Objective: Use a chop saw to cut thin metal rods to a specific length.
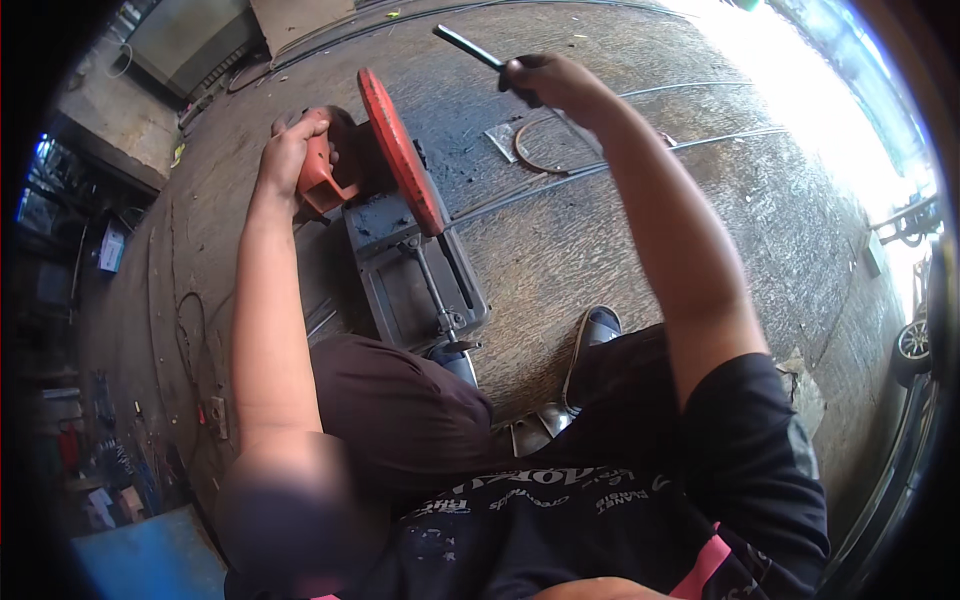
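A chop saw stands on the floor ahead of me, slightly left of the middle. Its red blade guard (pixel 398 150) rises over a grey metal base (pixel 400 305), which carries a screw clamp (pixel 430 278) at the near end. My left hand (pixel 290 158) is closed around the saw's orange-red handle (pixel 316 178). Beyond the saw and to its right, my right hand (pixel 552 82) is raised, its fingers wrapped round one end of a short straight metal bar (pixel 466 46). The bar's free end points to the far left, apart from the saw.
Long thin metal rods (pixel 690 143) lie across the floor on the right, near a brown curved strip (pixel 522 150). Dark grime covers the concrete behind the saw. My sandalled foot (pixel 598 328) is right of the base. A blue panel (pixel 150 560) and clutter fill the lower left.
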Motion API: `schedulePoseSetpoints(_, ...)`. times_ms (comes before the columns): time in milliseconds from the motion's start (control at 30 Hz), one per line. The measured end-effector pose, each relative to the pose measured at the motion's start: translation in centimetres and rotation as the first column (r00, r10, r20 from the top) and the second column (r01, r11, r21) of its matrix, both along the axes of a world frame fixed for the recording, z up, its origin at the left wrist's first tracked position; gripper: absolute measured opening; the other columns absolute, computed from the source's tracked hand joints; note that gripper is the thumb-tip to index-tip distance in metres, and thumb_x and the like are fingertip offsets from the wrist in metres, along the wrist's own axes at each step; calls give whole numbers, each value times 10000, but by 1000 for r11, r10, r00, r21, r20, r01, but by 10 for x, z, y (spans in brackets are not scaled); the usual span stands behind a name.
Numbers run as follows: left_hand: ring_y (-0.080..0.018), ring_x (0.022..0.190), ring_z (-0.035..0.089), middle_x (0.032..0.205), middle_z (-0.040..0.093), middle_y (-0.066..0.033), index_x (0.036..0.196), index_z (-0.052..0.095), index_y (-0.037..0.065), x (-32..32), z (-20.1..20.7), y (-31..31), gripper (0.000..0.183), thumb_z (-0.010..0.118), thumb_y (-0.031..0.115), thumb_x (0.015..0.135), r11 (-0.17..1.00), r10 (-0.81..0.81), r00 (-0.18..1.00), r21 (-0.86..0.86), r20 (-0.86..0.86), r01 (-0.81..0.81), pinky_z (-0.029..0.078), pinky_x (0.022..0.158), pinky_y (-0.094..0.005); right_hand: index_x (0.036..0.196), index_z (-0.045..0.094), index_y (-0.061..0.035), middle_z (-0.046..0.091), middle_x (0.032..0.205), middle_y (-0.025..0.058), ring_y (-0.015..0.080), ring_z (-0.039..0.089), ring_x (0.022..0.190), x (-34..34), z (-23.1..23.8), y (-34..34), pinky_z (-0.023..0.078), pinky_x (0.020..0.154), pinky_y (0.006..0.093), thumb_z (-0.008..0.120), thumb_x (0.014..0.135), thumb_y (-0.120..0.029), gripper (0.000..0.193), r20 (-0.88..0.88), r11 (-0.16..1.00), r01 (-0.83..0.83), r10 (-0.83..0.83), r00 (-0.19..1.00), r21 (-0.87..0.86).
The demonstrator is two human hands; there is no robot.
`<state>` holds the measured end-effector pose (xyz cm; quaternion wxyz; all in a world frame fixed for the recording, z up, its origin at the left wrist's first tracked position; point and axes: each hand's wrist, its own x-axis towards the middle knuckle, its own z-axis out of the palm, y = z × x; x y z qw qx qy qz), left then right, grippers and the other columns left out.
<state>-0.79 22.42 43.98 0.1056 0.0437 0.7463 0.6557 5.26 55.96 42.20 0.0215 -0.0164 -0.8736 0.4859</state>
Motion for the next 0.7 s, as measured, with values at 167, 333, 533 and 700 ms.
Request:
schedulePoseSetpoints(167, -166, 664, 597, 842, 587, -108, 1109, 492, 10, 2, -2, -1, 334, 550, 203, 842, 999, 33, 999, -43, -17, -33, 492, 563, -269, 941, 697, -104, 668, 855, 122, 264, 618, 832, -29, -37, 22, 468, 784, 395, 470, 934, -437, 403, -20, 879, -106, 130, 991, 464)
schedulePoseSetpoints(333, -185, 659, 602, 825, 589, -126, 1123, 466, -20, 4, -2, -4, 396, 592, 187, 810, 1000, -21, 999, -7, -31, 20, 505, 562, -275, 1001, 665, -53, 643, 1057, 172, 334, 593, 1027, -16, -121, 4, 458, 893, 438, 420, 931, -382, 416, 274, 735, -206, 28, 961, 646)
schedulePoseSetpoints(533, -191, 747, 607, 898, 616, -149, 1191, 499, -69, 1, 6, -4, 431, 556, 194, 854, 995, -94, 995, -18, 34, 94, 496, 619, -260, 1010, 669, -63, 646, 1072, 153, 314, 602, 1030, -6, -179, -19, 473, 884, 424, 430, 895, -325, 372, 398, 795, -341, 137, 907, 502)
schedulePoseSetpoints(700, -194, 777, 600, 936, 613, -158, 1190, 503, -81, 3, 9, -2, 428, 526, 210, 878, 989, -143, 988, -33, 62, 145, 490, 635, -275, 1011, 681, -86, 664, 1049, 130, 285, 629, 1001, -10, -179, -34, 487, 866, 405, 451, 865, -281, 335, 380, 785, -320, 116, 918, 531)
